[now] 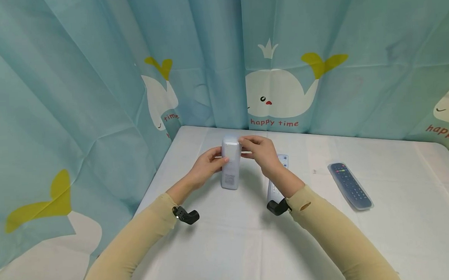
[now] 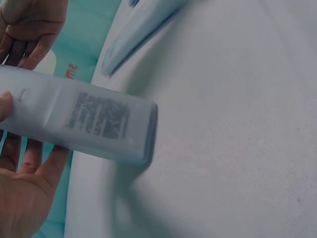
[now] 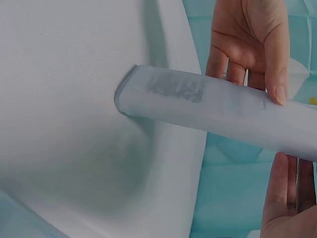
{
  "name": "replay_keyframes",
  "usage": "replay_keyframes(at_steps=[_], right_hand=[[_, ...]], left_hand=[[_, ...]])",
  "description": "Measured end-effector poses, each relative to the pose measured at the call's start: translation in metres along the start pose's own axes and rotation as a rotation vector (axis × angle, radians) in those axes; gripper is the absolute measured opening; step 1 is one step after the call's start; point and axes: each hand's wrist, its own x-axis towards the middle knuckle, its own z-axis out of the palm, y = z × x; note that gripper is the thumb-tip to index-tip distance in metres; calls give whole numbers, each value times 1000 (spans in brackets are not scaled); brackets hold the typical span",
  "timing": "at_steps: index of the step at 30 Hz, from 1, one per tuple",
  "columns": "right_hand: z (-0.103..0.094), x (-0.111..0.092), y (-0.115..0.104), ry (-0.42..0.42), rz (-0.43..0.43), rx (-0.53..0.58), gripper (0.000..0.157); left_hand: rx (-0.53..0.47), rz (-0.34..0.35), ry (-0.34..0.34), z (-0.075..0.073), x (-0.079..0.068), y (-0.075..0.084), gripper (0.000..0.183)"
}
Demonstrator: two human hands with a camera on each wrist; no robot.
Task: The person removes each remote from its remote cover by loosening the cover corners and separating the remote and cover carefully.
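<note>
Left hand [image 1: 205, 169] grasps the pale remote [image 1: 231, 167], thumb across its back face, fingers behind. Right hand [image 1: 262, 153] is at the other side, fingertips at the remote's upper right edge; can't tell if they pinch it or only touch.

Key relation: the remote sits between the two hands, directly right of the left hand and left of the right. Long axis runs nearly straight up and down in the head view, printed label on the lower half, facing the wearer. Left hand has the firmer hold, about mid-length; right is nearer the top end. Both are in contact range, so neither is clearly nearer overall. Lower end is over the worktop [image 1: 221, 248]; can't tell if it touches.

Around it: second pale remote [image 1: 273, 192] lies just right, keys up, partly hidden under the right wrist. That's the main obstruction: right forearm crosses above it. Dark-faced remote [image 1: 350, 186] lies well apart, further right, keys up, slanted, clear of both arms. Whale-print curtain [image 1: 220, 52] hangs behind the worktop's far edge. No loose item shows between either hand and the held remote.
</note>
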Motion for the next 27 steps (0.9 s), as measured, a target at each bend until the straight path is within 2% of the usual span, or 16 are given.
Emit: replay_keyframes(at_steps=[11,18,27], right_hand=[[2,1,-2,-16,59,15,40],[3,3,-3,-14,92,8,39],[5,5,2,-13,126,9,39]], left_hand=[[1,21,-2,-3,-3,-7,52],[-8,58,-11,-3,-5,-8,51],[18,71,-9,-3,-11,-8,51]])
